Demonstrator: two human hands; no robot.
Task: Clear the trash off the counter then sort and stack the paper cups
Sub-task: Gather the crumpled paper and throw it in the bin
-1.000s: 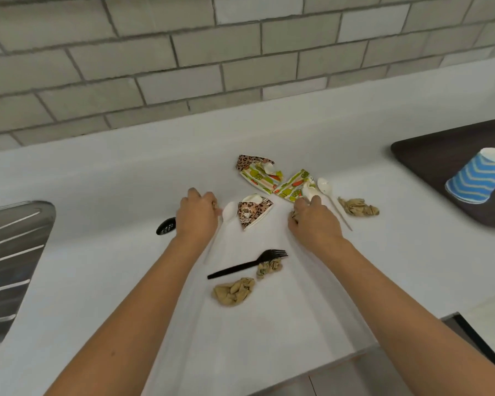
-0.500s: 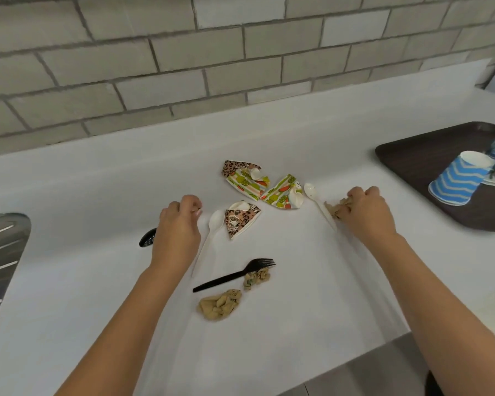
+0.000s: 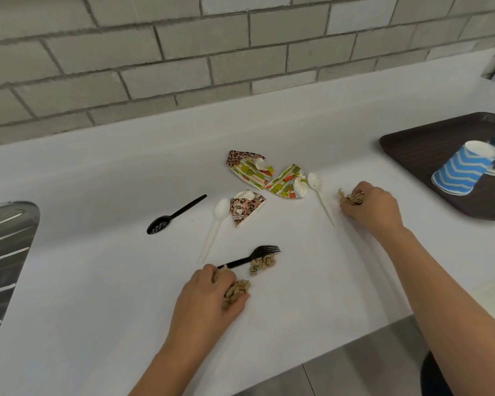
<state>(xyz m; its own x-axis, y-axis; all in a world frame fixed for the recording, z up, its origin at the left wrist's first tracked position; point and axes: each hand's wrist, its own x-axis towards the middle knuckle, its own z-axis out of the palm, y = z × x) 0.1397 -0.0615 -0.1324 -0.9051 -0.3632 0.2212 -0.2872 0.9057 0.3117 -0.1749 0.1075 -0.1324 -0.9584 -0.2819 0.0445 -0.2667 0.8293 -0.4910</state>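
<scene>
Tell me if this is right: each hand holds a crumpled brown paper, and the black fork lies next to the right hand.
Not quite. In the head view the black fork lies next to the left hand, not the right hand, which is nearer a white spoon. The rest holds: the left hand holds one crumpled brown paper, the right another.

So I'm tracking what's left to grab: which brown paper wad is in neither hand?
The small wad lying by the fork tines. The left hand grips the near wad, the right hand the far-right wad.
</scene>
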